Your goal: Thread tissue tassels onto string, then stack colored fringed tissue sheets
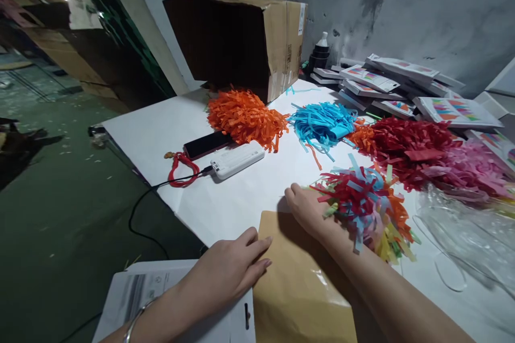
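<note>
My left hand [241, 262] lies across a white flat box [161, 278], its fingers loosely stretched and the tips touching the left edge of a brown paper envelope [301, 273]. Past the envelope's far edge, my right hand [303, 201] is low over the white tabletop with its fingers curled; whatever may be in them is hidden. Right beside that wrist sits a bunch of mixed-colour paper strips [366, 198], in red, light blue, orange, pink and yellow, partly overlapping my forearm.
Orange strips [245, 115], blue strips [322, 122], red strips [410, 144] and pink strips [470, 169] lie farther back. A phone [207, 144] and a cabled white power bank [237, 159] are left. Behind stand an open carton [277, 43] and stacked boxes [402, 72]; clear plastic [462, 230] lies right.
</note>
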The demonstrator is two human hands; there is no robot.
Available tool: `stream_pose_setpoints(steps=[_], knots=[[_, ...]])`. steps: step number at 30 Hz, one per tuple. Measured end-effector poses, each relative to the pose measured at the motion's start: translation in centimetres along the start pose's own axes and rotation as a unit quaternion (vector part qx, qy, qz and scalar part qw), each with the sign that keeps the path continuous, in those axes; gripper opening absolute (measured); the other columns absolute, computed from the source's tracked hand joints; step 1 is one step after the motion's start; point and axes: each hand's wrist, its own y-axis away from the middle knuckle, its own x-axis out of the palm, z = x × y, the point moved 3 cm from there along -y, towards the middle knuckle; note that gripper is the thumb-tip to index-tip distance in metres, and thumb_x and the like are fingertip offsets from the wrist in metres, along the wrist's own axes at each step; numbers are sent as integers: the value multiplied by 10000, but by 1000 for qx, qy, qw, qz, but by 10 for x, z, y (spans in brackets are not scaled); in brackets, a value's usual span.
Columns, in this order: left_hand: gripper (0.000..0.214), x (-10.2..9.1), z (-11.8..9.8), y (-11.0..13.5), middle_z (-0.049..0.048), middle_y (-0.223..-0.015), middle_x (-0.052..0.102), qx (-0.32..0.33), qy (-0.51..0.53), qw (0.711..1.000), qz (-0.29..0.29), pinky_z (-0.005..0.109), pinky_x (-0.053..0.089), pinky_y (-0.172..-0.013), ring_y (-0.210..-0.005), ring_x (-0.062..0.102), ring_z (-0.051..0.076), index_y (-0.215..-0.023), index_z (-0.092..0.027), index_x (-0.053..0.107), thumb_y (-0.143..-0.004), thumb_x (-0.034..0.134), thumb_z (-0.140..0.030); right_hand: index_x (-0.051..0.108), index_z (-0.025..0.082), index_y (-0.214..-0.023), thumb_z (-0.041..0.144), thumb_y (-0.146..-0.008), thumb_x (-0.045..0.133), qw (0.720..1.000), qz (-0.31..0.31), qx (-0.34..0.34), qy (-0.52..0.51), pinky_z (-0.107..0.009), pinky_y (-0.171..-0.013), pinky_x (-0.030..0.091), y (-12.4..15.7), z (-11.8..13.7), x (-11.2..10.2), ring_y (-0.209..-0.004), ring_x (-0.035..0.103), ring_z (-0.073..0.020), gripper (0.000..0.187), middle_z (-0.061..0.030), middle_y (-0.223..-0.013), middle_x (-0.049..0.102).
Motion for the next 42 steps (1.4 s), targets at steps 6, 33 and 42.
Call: stream_pose_setpoints(steps=[6, 33, 42], knots=[[320, 12, 5, 1, 44, -1064, 648, 2, -10, 999, -35, 290, 572, -649, -783, 724, 213, -1316, -294, 566, -1018, 452, -266, 593, 188, -1284, 223, -1011, 553, 997, -64, 24, -48, -365, -893, 559, -26, -4, -15, -1077, 647, -206, 278, -99, -1267, 634], [332, 1, 2, 10, 75, -1079, 683, -15, 93, 990, -105, 292, 573, -755, -863, 722, 211, -1239, -213, 643, -1024, 426, -344, 621, 211, -1090, 520, -825, 730, 558, -50, 176, -809, -395, -816, 578, 141, 0, 37, -1001, 713, -293, 422, -108, -1070, 740], [663, -25, -47, 16, 157, -1573, 424, 146, 40, 976, -157, 353, 607, -824, -1083, 707, 271, -1565, -287, 217, -990, 538, -365, 662, 230, -1193, 511, -791, 776, 490, -23, 109, -864, -412, -791, 577, 157, 7, 19, -916, 740, -283, 504, -105, -1028, 757]])
